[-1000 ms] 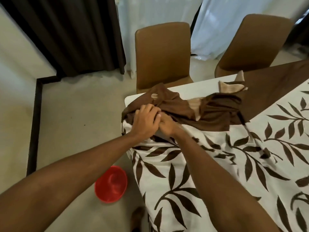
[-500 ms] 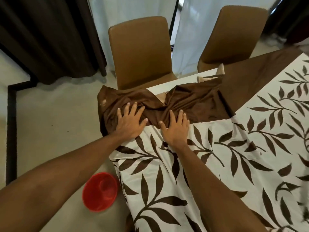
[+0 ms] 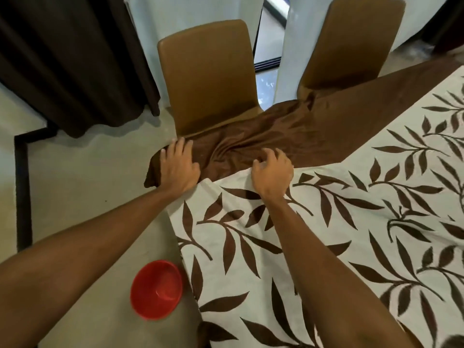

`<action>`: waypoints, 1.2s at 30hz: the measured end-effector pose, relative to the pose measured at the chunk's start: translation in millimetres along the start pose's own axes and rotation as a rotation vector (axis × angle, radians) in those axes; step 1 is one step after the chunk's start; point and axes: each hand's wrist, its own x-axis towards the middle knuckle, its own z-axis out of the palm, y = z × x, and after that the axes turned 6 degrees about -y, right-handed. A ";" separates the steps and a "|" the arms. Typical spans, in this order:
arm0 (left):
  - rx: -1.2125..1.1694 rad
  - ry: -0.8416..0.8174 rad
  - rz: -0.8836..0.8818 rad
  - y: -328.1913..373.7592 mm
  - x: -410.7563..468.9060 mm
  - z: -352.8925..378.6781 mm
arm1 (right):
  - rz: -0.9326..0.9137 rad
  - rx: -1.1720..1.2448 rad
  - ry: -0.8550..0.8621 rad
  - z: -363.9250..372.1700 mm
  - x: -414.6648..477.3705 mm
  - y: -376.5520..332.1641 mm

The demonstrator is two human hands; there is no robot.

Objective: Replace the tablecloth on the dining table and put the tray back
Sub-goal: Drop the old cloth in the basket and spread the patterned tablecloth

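Note:
A white tablecloth with brown leaves covers the table's near part. Its plain brown border lies wrinkled along the far edge and drapes over the left corner. My left hand rests flat on the brown cloth at that corner, fingers spread. My right hand sits at the seam between brown and white, with its fingers arched and their tips pressing the brown fabric. No tray is in view.
Two tan chairs stand against the table's far side. A red bowl lies on the floor by the table's left edge. Dark curtains hang at the back left, white ones behind the chairs.
The bunched brown cloth has been spread out over the far corner. My hands moved apart, the left to the corner; the right hand's fingers went from flat to arched.

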 end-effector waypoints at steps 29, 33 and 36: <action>0.047 -0.166 0.092 -17.3 -79.0 37.9 | -0.142 -0.327 -0.487 25.7 -31.6 1.9; 0.042 -0.197 -0.076 -41.9 -49.4 23.9 | -0.216 -0.294 -0.456 19.5 -62.8 -3.5; 0.062 -0.272 -0.152 -48.9 -33.3 11.0 | -0.294 -0.248 -0.404 23.2 -117.7 -1.5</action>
